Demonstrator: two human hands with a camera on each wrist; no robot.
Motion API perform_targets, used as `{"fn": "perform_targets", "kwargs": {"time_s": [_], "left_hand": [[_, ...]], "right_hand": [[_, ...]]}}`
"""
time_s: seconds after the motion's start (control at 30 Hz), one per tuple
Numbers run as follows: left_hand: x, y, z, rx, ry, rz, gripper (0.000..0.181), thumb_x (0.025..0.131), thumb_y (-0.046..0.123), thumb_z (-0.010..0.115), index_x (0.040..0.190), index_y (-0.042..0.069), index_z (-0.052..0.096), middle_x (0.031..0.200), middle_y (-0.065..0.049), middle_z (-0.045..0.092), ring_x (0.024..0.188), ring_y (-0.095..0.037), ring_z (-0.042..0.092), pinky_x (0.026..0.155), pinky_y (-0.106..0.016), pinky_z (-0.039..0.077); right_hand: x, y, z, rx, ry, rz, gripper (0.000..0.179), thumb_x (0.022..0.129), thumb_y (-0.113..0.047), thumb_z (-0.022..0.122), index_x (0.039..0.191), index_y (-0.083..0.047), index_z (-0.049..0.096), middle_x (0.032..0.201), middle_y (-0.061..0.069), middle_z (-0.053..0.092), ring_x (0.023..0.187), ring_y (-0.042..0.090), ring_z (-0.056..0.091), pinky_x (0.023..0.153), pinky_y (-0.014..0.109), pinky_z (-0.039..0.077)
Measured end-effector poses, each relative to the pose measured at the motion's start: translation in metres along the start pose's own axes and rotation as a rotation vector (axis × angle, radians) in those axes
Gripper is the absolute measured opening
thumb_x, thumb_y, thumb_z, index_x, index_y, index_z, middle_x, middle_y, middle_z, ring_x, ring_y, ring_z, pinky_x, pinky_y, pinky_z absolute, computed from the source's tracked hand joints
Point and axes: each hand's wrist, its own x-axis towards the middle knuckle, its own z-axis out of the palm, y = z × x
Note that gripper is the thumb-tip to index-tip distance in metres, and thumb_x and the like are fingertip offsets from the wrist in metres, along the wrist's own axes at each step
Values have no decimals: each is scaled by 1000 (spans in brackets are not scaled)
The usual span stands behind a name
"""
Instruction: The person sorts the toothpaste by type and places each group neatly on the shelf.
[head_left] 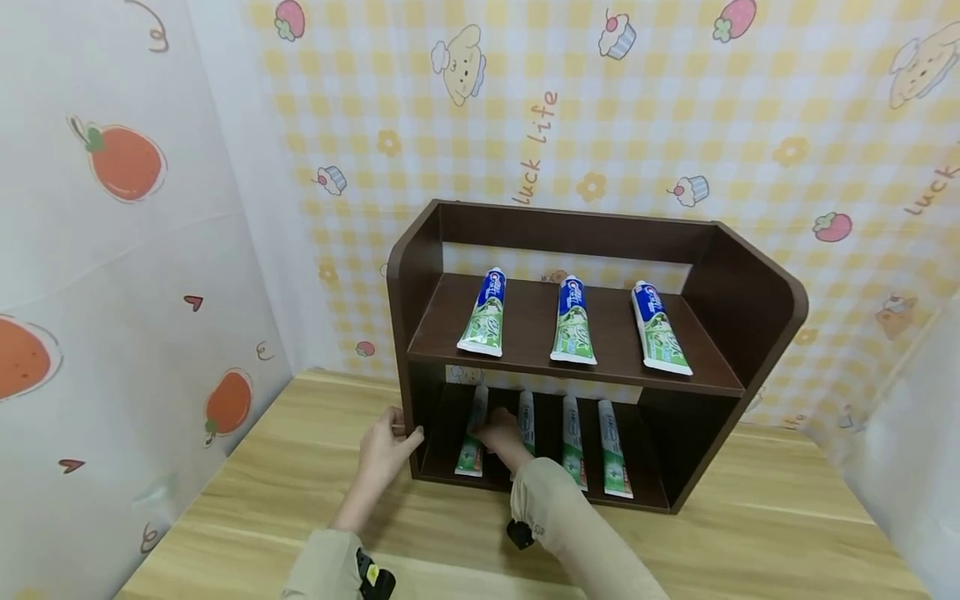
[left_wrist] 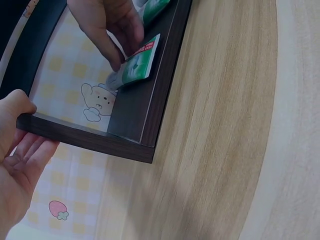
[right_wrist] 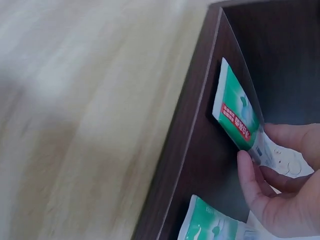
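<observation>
A dark brown two-tier shelf [head_left: 570, 218] stands on the table. My left hand [head_left: 381, 457] grips the edge of its left side panel; the left wrist view shows the thumb on one face and the fingers on the other. Inside the lower tier, my right hand [head_left: 502, 435] pinches the leftmost green-and-white toothpaste tube [right_wrist: 237, 107] between thumb and fingers near its narrow end. That tube lies with its flat end toward the front edge. Next to it on the right is another toothpaste tube [head_left: 527, 421], partly hidden by the right hand and wrist.
Two more tubes, a middle one [head_left: 573, 437] and a rightmost one [head_left: 614, 450], lie farther right on the lower tier. Three blue-and-green Crest tubes [head_left: 573, 325] lie spaced along the upper tier. Wood-grain tabletop [head_left: 315, 433] surrounds the shelf, with a patterned cloth wall [head_left: 337, 275] behind.
</observation>
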Motion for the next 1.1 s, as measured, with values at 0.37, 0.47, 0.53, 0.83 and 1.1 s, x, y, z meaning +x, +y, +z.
{"fn": "perform_targets", "kwargs": {"time_s": [0.37, 0.47, 0.53, 0.83, 1.1], "left_hand": [[10, 0, -1, 26, 0, 40, 29, 82, 16, 61, 102, -4, 54, 100, -23, 64, 91, -35, 64, 79, -42, 53], [9, -1, 0, 28, 8, 34, 31, 83, 18, 60, 104, -5, 53, 101, -24, 64, 92, -36, 64, 79, -43, 53], [8, -2, 1, 18, 16, 24, 33, 84, 18, 60, 104, -6, 53, 102, -26, 63, 93, -37, 64, 80, -43, 53], [0, -2, 0, 64, -3, 36, 34, 86, 17, 55, 108, -10, 52, 105, -29, 60, 93, -39, 62, 78, -44, 54], [-20, -6, -5, 208, -31, 65, 16, 85, 9, 51, 86, -7, 53, 67, -15, 57, 57, -22, 56, 47, -29, 47]], "right_hand": [[-20, -5, -12, -94, -74, -80, 35, 84, -16, 63, 109, 6, 53, 94, 19, 62, 75, 23, 56, 66, 37, 49], [-24, -3, -14, -97, -76, -126, 33, 86, -15, 59, 111, 6, 53, 77, 14, 61, 60, 14, 48, 59, 29, 45], [-29, -2, -16, -92, -72, -177, 28, 87, -11, 57, 109, 6, 54, 69, 10, 57, 54, 10, 42, 54, 25, 41], [-52, 10, -31, -153, -28, -339, 16, 89, -13, 55, 98, -3, 63, 83, 4, 62, 67, 9, 55, 54, 19, 45], [-71, 27, -42, -251, 62, -412, 12, 87, -13, 57, 93, -5, 64, 82, 2, 61, 71, 10, 58, 57, 17, 46]]}}
